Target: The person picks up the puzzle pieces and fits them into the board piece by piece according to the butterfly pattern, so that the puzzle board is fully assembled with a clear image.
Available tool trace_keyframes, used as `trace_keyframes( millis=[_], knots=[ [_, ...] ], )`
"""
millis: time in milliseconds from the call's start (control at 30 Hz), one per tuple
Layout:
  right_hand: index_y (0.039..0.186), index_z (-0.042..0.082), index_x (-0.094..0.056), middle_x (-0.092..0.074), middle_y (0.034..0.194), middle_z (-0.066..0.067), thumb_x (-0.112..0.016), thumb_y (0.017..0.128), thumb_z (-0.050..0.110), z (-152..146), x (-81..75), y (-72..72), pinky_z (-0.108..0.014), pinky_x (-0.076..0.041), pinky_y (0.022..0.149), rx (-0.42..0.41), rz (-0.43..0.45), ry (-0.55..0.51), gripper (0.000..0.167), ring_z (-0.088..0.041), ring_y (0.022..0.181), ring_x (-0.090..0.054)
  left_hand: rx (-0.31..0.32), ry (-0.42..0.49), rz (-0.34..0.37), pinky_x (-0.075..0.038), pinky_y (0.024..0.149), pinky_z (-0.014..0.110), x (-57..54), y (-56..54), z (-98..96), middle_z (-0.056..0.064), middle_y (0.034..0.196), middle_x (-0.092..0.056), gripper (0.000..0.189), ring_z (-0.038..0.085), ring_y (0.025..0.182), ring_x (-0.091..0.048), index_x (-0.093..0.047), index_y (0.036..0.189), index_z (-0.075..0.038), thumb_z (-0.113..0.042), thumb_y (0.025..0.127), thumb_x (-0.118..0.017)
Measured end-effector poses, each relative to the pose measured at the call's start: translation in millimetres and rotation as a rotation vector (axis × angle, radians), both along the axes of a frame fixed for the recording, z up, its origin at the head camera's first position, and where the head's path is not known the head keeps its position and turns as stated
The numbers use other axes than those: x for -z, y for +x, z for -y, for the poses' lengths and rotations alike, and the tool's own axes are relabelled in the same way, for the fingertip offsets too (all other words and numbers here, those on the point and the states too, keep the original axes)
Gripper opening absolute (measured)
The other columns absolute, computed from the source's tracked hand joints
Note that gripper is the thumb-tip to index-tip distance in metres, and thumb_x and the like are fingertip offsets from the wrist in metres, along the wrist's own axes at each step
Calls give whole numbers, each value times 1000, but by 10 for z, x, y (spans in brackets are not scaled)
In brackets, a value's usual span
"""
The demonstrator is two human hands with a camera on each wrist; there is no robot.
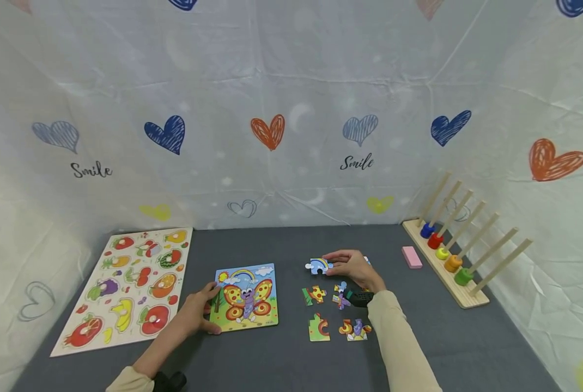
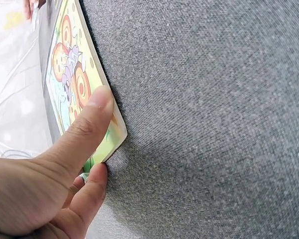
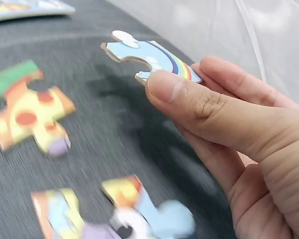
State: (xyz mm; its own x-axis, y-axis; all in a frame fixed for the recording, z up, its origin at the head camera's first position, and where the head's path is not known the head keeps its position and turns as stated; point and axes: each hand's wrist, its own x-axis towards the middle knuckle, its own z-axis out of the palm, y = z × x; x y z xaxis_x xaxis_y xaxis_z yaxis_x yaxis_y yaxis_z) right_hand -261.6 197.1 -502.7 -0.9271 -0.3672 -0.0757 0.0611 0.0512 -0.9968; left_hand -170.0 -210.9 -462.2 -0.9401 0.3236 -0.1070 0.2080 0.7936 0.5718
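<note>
On the grey cloth lies a square butterfly puzzle board [image 1: 247,298]. My left hand [image 1: 196,311] pinches its near left corner, thumb on the printed face and fingers at the edge. To the right, my right hand [image 1: 354,268] holds a rainbow puzzle piece [image 3: 162,57] between thumb and fingers, lifted above the cloth. Closer to me lie a spotted-wing piece [image 1: 317,294], a butterfly-face piece [image 1: 341,296], a green corner piece [image 1: 318,329] and a purple-bodied piece [image 1: 355,330]. Another piece is mostly hidden behind the right hand.
A large fruit picture board [image 1: 83,296] lies at the left. On the right stands a wooden peg stand [image 1: 473,296] with coloured rings and tall pegs, and a pink block [image 1: 411,257] beside it. A heart-printed curtain [image 1: 301,179] hangs behind the table.
</note>
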Motion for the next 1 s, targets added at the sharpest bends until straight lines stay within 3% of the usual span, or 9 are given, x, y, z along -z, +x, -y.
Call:
trace_keyframes(
  millis=[267,667,1000],
  knots=[
    [120,-10,-60,-65,118,-17,-72,80,-6,339,9,-48,-37,-53,80,-32,-6,-53,42,-18,87,-66,-12,-5,-8,-48,82,45,0,17,21,33,137,-41,94,26,89,-55,-46,132,15,-15,57,-93],
    [118,-13,-60,-65,116,-19,-72,79,-9,822,9,-81,-36,-54,78,-99,-21,-114,42,-17,82,-65,-42,-10,-1,-44,90,51,-14,27,-27,31,139,-41,92,33,99,-53,-48,133,13,-14,57,-92],
    [116,-10,-63,-66,113,-22,-72,78,-9,1267,-6,-57,-36,-54,78,-93,-18,-88,38,-15,84,-65,-55,-20,10,-43,92,51,-8,15,-37,30,139,-42,91,32,101,-53,-48,133,13,-13,57,-92]
  ],
)
